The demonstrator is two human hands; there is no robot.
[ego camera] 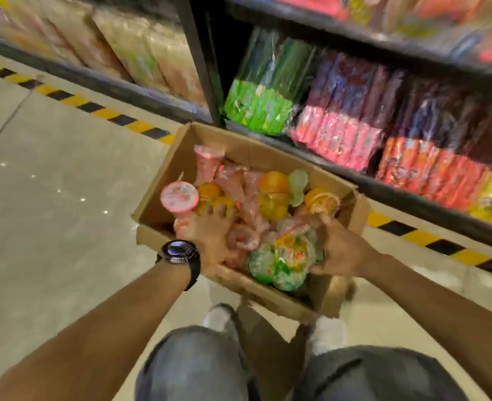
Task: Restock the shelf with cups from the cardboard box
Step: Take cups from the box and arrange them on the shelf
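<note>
- No word, brand or number can be read anywhere; everything is smeared by motion blur.
- Bright printing is seen on the green wrapped packs [257, 111], the pink wrapped packs [337, 137] and the orange wrapped packs [430, 169] on the dark metal shelf [412, 202], but no letters can be made out.
- Coloured print is seen on the clear plastic cups [179, 197] in the brown cardboard box [165, 178]; it is illegible.
- Only glare is shown on the face of the black wristwatch [179, 250].
- The one marking that can be made out is the yellow-and-black striped floor tape [100, 111].
</note>
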